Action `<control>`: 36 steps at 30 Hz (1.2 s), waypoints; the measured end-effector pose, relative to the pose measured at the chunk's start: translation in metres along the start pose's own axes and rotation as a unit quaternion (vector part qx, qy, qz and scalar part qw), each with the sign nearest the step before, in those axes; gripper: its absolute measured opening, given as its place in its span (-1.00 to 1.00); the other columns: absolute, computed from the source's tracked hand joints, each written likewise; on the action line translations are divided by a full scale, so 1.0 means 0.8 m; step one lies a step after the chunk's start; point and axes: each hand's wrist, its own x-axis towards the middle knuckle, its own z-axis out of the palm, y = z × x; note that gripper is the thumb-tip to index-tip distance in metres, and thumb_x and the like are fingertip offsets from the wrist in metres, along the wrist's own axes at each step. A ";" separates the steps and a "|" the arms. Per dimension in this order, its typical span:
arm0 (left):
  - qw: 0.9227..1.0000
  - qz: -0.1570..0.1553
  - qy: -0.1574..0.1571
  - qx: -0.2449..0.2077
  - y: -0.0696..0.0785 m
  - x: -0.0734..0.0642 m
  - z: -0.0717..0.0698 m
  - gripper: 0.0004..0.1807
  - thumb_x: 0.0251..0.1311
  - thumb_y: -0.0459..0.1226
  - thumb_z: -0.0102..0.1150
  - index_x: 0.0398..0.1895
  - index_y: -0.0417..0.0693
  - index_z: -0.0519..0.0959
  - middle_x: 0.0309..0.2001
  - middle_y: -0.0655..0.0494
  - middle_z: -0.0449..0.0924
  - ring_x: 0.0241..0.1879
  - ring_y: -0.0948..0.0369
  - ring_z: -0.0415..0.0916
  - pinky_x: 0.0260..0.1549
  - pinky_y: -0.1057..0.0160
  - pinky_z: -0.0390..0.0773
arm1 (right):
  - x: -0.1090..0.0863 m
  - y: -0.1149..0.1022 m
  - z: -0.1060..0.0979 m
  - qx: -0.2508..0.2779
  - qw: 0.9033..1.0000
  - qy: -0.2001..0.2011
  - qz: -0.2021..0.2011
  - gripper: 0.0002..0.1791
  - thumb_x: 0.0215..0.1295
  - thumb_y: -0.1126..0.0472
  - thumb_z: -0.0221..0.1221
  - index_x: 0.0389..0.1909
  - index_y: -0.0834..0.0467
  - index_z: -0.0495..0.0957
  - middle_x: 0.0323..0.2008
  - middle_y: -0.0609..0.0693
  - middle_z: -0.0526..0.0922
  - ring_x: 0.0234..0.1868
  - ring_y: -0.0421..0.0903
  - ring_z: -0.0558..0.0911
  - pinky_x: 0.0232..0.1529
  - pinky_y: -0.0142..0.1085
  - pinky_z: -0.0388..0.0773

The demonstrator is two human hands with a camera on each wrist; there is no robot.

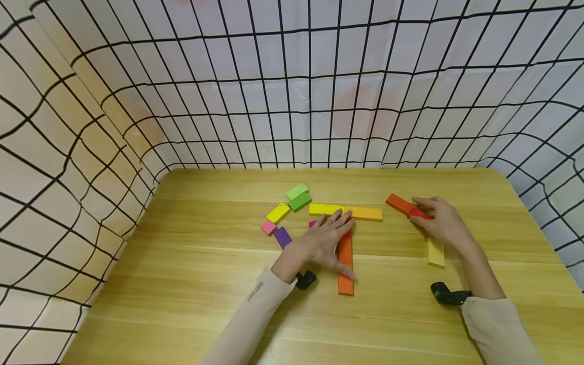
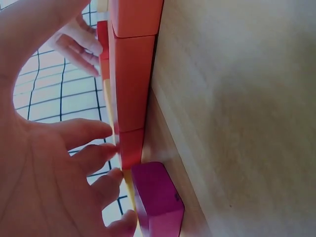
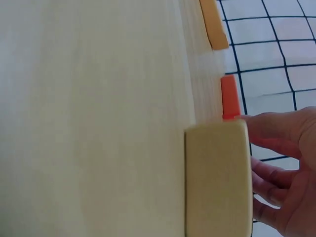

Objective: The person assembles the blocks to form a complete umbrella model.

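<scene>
My left hand is spread over a column of orange-red blocks, fingers toward its far end and thumb across its near part. In the left wrist view, a red block tops this column, and a magenta block sits beside its end. Off to the right, my right hand pinches a red block between thumb and fingers. That block meets the end of an orange-red block. Closer to my right wrist lies a pale yellow block, large in the right wrist view.
Beyond the column, a yellow block and a light orange block form a row. To the left lie green blocks, another yellow block, a pink block and a purple block. A grid-patterned cloth surrounds the wooden table.
</scene>
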 end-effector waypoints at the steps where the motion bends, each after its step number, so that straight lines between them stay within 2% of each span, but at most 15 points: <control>1: 1.000 -0.001 0.000 0.004 0.000 0.000 0.000 0.46 -0.12 0.43 0.44 0.72 0.09 -0.18 0.72 0.13 -0.43 0.70 0.12 -0.50 0.67 -0.05 -0.36 | 0.000 0.002 0.000 -0.004 1.000 0.001 0.002 -0.40 0.47 0.20 0.25 0.39 0.44 0.39 0.09 0.45 0.49 0.08 0.45 0.59 0.05 0.26 0.56; 7: 0.999 -0.002 0.001 0.033 0.003 0.000 0.004 0.52 -0.16 0.48 0.42 0.71 0.06 -0.22 0.71 0.08 -0.47 0.70 0.08 -0.52 0.66 -0.09 -0.35 | -0.001 0.006 -0.003 -0.032 0.999 0.019 0.015 -0.50 0.40 0.18 0.31 0.22 0.42 0.56 0.05 0.46 0.56 0.00 0.35 0.62 -0.10 0.05 0.58; 13: 0.999 -0.002 -0.007 0.038 0.003 -0.002 0.003 0.58 -0.18 0.46 0.45 0.71 -0.01 -0.29 0.71 0.05 -0.52 0.69 0.08 -0.56 0.66 -0.09 -0.37 | -0.001 0.008 -0.007 -0.023 0.999 0.025 0.042 -0.53 0.43 0.14 0.30 0.17 0.42 0.60 0.02 0.47 0.57 -0.04 0.31 0.62 -0.23 -0.22 0.50; 16: 0.999 -0.001 -0.012 0.036 0.002 -0.002 0.003 0.58 -0.18 0.45 0.46 0.71 -0.02 -0.30 0.70 0.02 -0.56 0.69 0.08 -0.58 0.66 -0.07 -0.38 | -0.002 0.012 -0.015 -0.023 0.999 -0.007 0.042 -0.43 0.41 0.06 0.32 0.22 0.42 0.56 0.04 0.46 0.55 0.00 0.31 0.61 -0.19 -0.22 0.52; 21: 0.999 0.002 -0.015 0.039 0.001 -0.002 0.002 0.58 -0.17 0.44 0.46 0.70 -0.04 -0.29 0.70 -0.01 -0.55 0.69 0.08 -0.57 0.66 -0.04 -0.36 | -0.006 0.019 -0.029 -0.006 0.996 -0.091 0.016 -0.12 0.21 0.02 0.49 0.40 0.42 0.39 0.22 0.46 0.43 0.12 0.33 0.56 -0.08 -0.19 0.53; 23: 0.999 0.002 -0.016 0.040 0.001 -0.002 0.002 0.58 -0.17 0.45 0.46 0.70 -0.04 -0.29 0.70 -0.01 -0.54 0.69 0.09 -0.57 0.67 -0.04 -0.36 | -0.008 0.022 -0.031 0.010 0.994 -0.106 0.009 -0.09 0.16 0.08 0.52 0.42 0.43 0.35 0.26 0.46 0.38 0.11 0.34 0.58 -0.11 -0.26 0.57; 26: 0.999 0.001 -0.017 0.042 0.001 -0.001 0.002 0.58 -0.18 0.45 0.46 0.70 -0.04 -0.29 0.70 0.00 -0.54 0.69 0.09 -0.57 0.67 -0.03 -0.36 | -0.010 0.024 -0.031 0.016 0.994 -0.109 0.006 -0.12 0.18 0.11 0.51 0.41 0.42 0.37 0.25 0.44 0.39 0.09 0.36 0.60 -0.16 -0.32 0.61; 27: 0.999 0.001 -0.017 0.041 0.001 -0.001 0.002 0.58 -0.18 0.45 0.46 0.70 -0.04 -0.29 0.70 0.00 -0.54 0.69 0.09 -0.57 0.67 -0.03 -0.36 | -0.010 0.023 -0.031 0.015 0.994 -0.105 0.009 -0.14 0.19 0.09 0.50 0.40 0.41 0.39 0.25 0.43 0.41 0.09 0.36 0.61 -0.16 -0.30 0.63; 31: 0.999 0.000 -0.016 0.041 0.001 0.001 0.003 0.58 -0.18 0.45 0.47 0.70 -0.03 -0.30 0.70 0.01 -0.55 0.69 0.10 -0.57 0.66 -0.04 -0.36 | -0.010 0.021 -0.032 -0.001 0.996 -0.082 0.020 -0.14 0.19 -0.06 0.49 0.38 0.34 0.44 0.25 0.41 0.47 0.11 0.38 0.60 -0.02 -0.01 0.66; 34: 0.999 -0.002 -0.013 0.046 0.000 0.001 0.004 0.59 -0.19 0.45 0.46 0.70 -0.03 -0.29 0.70 0.02 -0.55 0.69 0.10 -0.57 0.67 -0.05 -0.34 | -0.010 0.015 -0.032 -0.006 0.998 -0.059 0.022 -0.14 0.20 -0.13 0.47 0.38 0.30 0.46 0.27 0.39 0.49 0.12 0.39 0.60 0.07 0.19 0.61; 36: 0.999 -0.003 -0.013 0.050 0.001 0.001 0.004 0.59 -0.19 0.46 0.46 0.70 -0.02 -0.30 0.70 0.02 -0.55 0.69 0.10 -0.57 0.67 -0.05 -0.33 | -0.008 0.009 -0.032 -0.003 0.999 -0.049 0.016 -0.15 0.21 -0.14 0.46 0.38 0.28 0.45 0.29 0.38 0.49 0.17 0.39 0.58 0.14 0.25 0.55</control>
